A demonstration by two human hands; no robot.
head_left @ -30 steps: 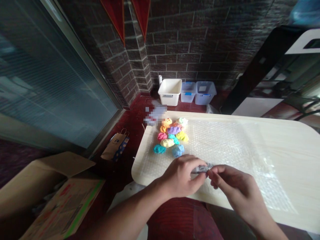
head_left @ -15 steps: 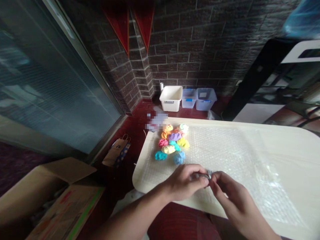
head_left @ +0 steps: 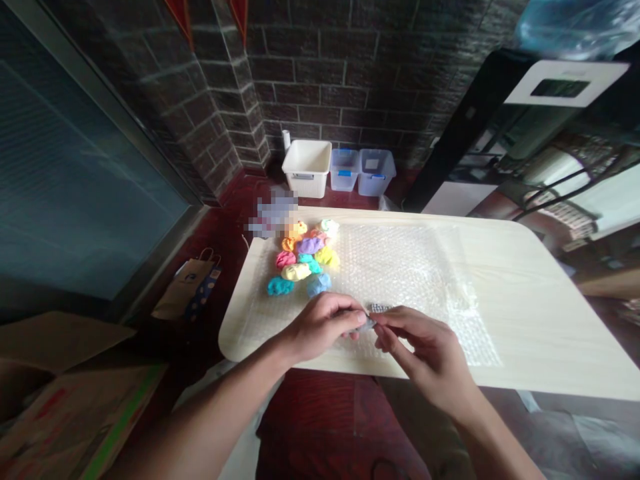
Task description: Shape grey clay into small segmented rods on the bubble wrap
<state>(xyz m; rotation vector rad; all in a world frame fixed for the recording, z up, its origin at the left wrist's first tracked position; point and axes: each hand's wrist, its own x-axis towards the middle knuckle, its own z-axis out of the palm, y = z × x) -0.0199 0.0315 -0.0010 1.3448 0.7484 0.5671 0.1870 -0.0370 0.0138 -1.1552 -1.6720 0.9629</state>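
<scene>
My left hand [head_left: 323, 325] and my right hand [head_left: 425, 350] meet over the near edge of a pale wooden table [head_left: 540, 313]. Both pinch a small grey piece [head_left: 376, 312] with a dotted pattern between thumbs and fingertips. What the piece is I cannot make out. Under the hands lies a sheet of bubble wrap [head_left: 400, 267]. Just beyond my left hand sits a cluster of several coloured clay lumps [head_left: 303, 259], among them blue, yellow, pink, purple and orange.
A white bin [head_left: 307, 167] and two clear lidded boxes [head_left: 361, 171] stand by the brick wall. A paper bag [head_left: 190, 293] and an open cardboard box [head_left: 60, 387] are on the floor at left. A dark stand [head_left: 465, 127] rises at right.
The view has swung to the right and down, so the table sits further left in frame. Both hands stay pinched on the grey piece, working it slightly.
</scene>
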